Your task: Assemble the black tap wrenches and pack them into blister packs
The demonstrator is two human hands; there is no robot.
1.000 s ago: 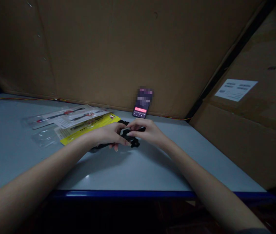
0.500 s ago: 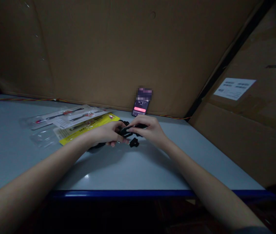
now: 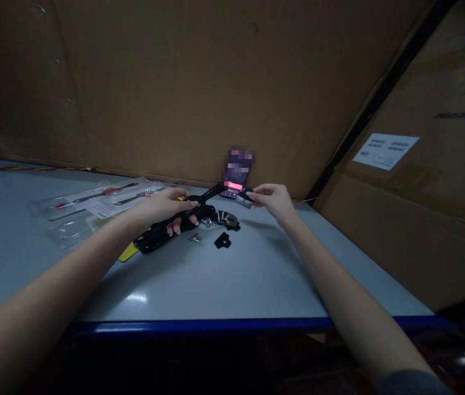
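Observation:
My left hand (image 3: 169, 211) is wrapped around a long black tool (image 3: 148, 240) with arm-like parts, one of which sticks up to the right. Its exact kind is unclear. Between the thumb and fingers of my right hand (image 3: 274, 201) is a small dark piece with a pale or shiny lower edge (image 3: 244, 197), held above the table, apart from the tool. Below, a curved metal-and-black part (image 3: 229, 220) lies on the table. Nearer to me rests a flat black plate with a lobed outline (image 3: 222, 240). Small metal pieces like screws (image 3: 194, 237) lie left of it.
A phone (image 3: 238, 170) with a lit screen leans on the cardboard wall (image 3: 154, 99) at the back. Clear plastic packages (image 3: 92, 200) lie at the left, and a yellow card (image 3: 129, 252) shows under the tool. A blue edge (image 3: 208, 327) borders the grey table.
My hands have drawn apart. The right moved right with the small dark piece; the left shifted left with the black tool. The curved part and small metal pieces on the table now show.

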